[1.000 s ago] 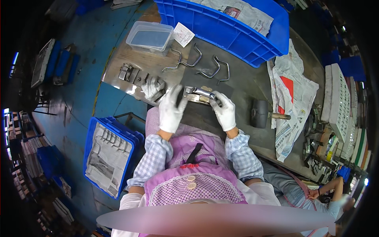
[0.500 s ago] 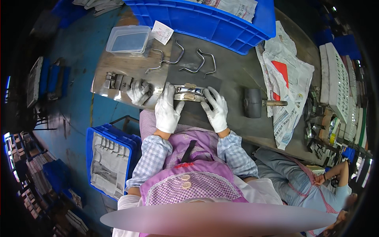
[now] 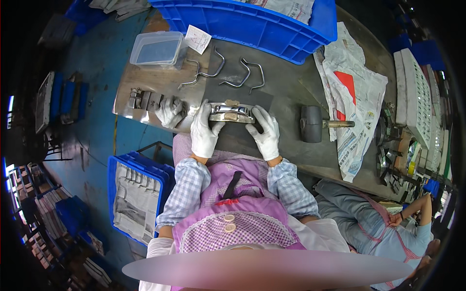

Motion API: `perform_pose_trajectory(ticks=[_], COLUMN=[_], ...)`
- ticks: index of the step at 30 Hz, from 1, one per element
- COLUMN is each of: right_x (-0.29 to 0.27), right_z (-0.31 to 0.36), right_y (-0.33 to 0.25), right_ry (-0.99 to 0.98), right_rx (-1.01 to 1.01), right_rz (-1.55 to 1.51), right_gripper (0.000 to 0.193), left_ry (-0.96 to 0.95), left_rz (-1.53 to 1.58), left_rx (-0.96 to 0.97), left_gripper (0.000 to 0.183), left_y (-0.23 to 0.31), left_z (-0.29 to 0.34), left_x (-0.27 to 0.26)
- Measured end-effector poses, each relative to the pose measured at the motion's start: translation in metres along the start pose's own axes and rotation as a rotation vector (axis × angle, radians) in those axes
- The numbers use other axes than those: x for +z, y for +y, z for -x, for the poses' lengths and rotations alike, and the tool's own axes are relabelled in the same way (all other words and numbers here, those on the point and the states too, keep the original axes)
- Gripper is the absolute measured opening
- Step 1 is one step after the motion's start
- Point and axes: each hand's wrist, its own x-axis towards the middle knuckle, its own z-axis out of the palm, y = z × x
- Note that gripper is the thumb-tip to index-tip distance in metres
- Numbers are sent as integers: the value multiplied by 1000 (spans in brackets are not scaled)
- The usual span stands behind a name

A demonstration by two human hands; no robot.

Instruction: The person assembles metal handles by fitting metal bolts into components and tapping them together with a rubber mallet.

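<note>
A curved metal fixture (image 3: pixel 231 117), with two parallel arched plates and tan pads at its middle, lies on the dark mat at the table's near edge. Between its plates shows a shiny curved metal piece. White gloves cover both hands. My left hand (image 3: pixel 204 133) grips the fixture's left end, fingers along the side and thumb at the near edge. At the other end, my right hand (image 3: pixel 265 132) holds it between fingers and thumb. Beyond them lie bent metal rods (image 3: pixel 251 77). Right of my right hand rests a black-headed mallet (image 3: pixel 311 124).
To the left are a crumpled white glove (image 3: pixel 171 112) and a metal clamp-like block (image 3: pixel 141 99). A clear plastic box (image 3: pixel 156 49) and blue crate (image 3: pixel 242 26) stand at the back. Newspaper (image 3: pixel 357 92) covers the right side. A blue bin (image 3: pixel 136 196) stands lower left; another person (image 3: pixel 388 233) sits right.
The fixture and both hands have shifted slightly away from me, and the fixture's plates look closer together. The rods, mallet and loose glove stay in place on the table.
</note>
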Motion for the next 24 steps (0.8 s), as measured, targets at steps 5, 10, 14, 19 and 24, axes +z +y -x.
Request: perform_pose_trajectory(ticks=[5,10,14,19,24], right_x=[7,17,16,12,16], right_z=[-16,-34,-38,-40,-40], right_y=[-4,2,3,0,-2], right_ry=[18,-28,-85,-83,-87], right_rx=[63,348,445,457,486], right_rz=[-6,-329,-487,-490,-526], right_gripper=[55,55,56,53,53], left_ry=[-28,-102,-95,-73,-133], left_rz=[-126,-77,-34,13,-6], left_rx=[71,-71,-132,-191,-285], left_gripper=[59,54,49,52,54], left_y=[0,-1,-4,-4,-6], left_z=[-28,-54,-61,-65,-69], left_x=[-8,-3,-4,-1,-6])
